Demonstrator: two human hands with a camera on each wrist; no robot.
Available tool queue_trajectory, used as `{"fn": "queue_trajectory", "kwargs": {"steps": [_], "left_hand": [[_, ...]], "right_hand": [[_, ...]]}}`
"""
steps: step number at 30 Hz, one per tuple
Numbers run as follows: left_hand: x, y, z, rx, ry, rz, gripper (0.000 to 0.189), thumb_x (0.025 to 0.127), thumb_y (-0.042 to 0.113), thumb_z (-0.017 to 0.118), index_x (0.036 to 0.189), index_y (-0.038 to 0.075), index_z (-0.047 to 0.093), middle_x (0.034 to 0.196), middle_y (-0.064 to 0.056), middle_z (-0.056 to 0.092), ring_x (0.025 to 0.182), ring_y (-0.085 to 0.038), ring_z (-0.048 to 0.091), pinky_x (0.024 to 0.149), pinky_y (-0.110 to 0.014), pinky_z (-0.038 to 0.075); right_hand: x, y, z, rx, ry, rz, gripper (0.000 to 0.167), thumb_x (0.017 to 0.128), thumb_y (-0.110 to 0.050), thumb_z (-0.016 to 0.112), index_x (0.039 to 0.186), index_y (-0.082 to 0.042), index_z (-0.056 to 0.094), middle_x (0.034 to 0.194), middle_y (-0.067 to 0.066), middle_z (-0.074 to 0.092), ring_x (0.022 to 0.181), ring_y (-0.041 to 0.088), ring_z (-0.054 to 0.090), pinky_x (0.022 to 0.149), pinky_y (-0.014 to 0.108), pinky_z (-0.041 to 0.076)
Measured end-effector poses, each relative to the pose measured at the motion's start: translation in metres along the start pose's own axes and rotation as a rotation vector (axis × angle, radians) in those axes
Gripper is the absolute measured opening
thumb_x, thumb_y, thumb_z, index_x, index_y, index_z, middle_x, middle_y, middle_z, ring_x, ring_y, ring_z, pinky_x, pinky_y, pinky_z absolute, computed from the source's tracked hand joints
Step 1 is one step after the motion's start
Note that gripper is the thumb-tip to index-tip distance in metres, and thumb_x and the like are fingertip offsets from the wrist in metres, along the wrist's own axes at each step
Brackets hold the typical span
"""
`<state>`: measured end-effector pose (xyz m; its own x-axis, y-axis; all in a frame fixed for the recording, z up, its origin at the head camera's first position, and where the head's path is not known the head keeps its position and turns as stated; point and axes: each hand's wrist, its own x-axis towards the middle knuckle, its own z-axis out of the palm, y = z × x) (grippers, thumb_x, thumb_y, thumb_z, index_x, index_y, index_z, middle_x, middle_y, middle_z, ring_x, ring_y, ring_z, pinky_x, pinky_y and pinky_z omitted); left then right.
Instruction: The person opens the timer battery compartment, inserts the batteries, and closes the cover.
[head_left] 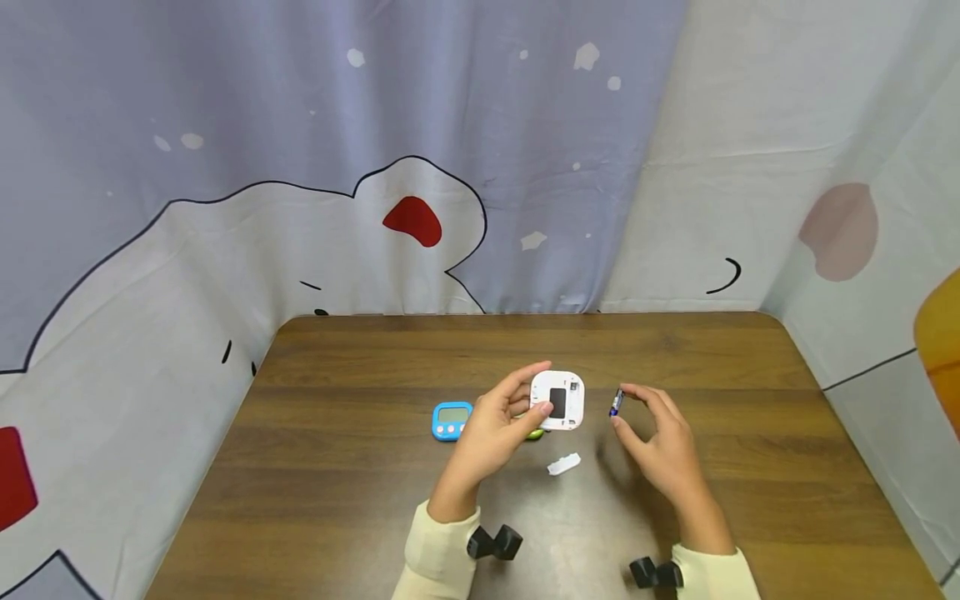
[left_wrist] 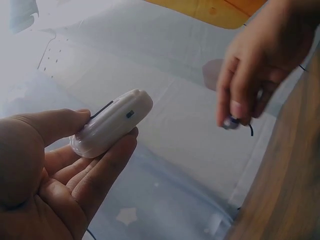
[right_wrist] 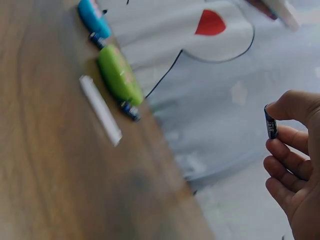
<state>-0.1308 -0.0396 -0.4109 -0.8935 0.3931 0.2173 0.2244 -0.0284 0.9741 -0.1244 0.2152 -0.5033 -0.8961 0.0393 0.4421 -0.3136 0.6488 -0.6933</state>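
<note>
My left hand [head_left: 491,429] grips a white digital timer [head_left: 574,408] at its left edge, thumb on the back and fingers behind. Its back faces me, with a dark rectangle in the middle. In the left wrist view the timer [left_wrist: 112,125] shows edge-on, with a small dark slot in its side. To its right, my right hand [head_left: 666,450] pinches a small dark blue battery [head_left: 617,403] between thumb and fingertips, apart from the timer. The battery [right_wrist: 270,122] stands nearly upright in the right wrist view. A narrow white cover [head_left: 564,464] lies on the table below the timer.
A blue timer [head_left: 452,422] with a grey screen and pink buttons lies left of my left hand. A green timer [right_wrist: 119,75] sits beside it, largely hidden in the head view. Small dark batteries [right_wrist: 131,110] lie near them. Curtains [head_left: 525,167] stand behind the wooden table [head_left: 337,517].
</note>
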Motion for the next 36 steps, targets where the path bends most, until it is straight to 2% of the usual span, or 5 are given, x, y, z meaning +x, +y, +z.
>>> {"fn": "queue_trajectory", "kwargs": {"steps": [4,12,23,29,36], "left_hand": [[0.000,0.000,0.000,0.000,0.004,0.007,0.048,0.094,0.001,0.063,0.140,0.006,0.049,0.113,-0.020,0.065,0.102,-0.022,0.067,0.080,-0.031,0.058],[0.000,0.001,0.001,0.017,-0.003,-0.013,0.048,0.094,0.002,0.063,0.140,0.007,0.050,0.114,-0.019,0.065,0.102,-0.022,0.067,0.079,-0.030,0.058],[0.001,-0.025,0.001,0.037,-0.004,0.005,0.050,0.094,0.009,0.065,0.141,0.018,0.051,0.114,-0.013,0.067,0.100,-0.019,0.068,0.074,-0.031,0.059],[0.000,-0.025,0.002,0.018,-0.006,0.037,0.048,0.095,0.014,0.066,0.140,0.020,0.052,0.112,-0.011,0.067,0.097,-0.018,0.069,0.071,-0.040,0.060],[-0.001,-0.022,0.004,0.020,-0.019,0.060,0.048,0.095,0.014,0.066,0.141,0.018,0.051,0.113,-0.010,0.067,0.098,-0.017,0.069,0.076,-0.032,0.059]], "right_hand": [[0.003,-0.019,-0.008,0.032,0.026,-0.059,0.050,0.078,-0.007,0.080,0.125,-0.011,0.063,0.120,0.002,0.061,0.113,0.021,0.055,0.100,0.015,0.035],[0.004,-0.054,-0.021,0.128,0.043,-0.139,0.056,0.075,-0.003,0.080,0.127,-0.012,0.063,0.122,0.003,0.060,0.117,0.016,0.053,0.103,0.020,0.035],[0.009,-0.120,-0.035,0.210,0.089,-0.282,0.054,0.066,0.011,0.076,0.118,0.005,0.063,0.113,0.019,0.061,0.110,0.023,0.056,0.103,0.019,0.038],[0.010,-0.129,-0.032,0.226,0.086,-0.294,0.053,0.066,0.012,0.075,0.117,0.006,0.063,0.112,0.020,0.061,0.108,0.025,0.057,0.101,0.019,0.039],[0.008,-0.128,-0.031,0.224,0.087,-0.298,0.053,0.066,0.010,0.075,0.117,0.005,0.064,0.112,0.019,0.061,0.109,0.023,0.057,0.101,0.019,0.039]]}}
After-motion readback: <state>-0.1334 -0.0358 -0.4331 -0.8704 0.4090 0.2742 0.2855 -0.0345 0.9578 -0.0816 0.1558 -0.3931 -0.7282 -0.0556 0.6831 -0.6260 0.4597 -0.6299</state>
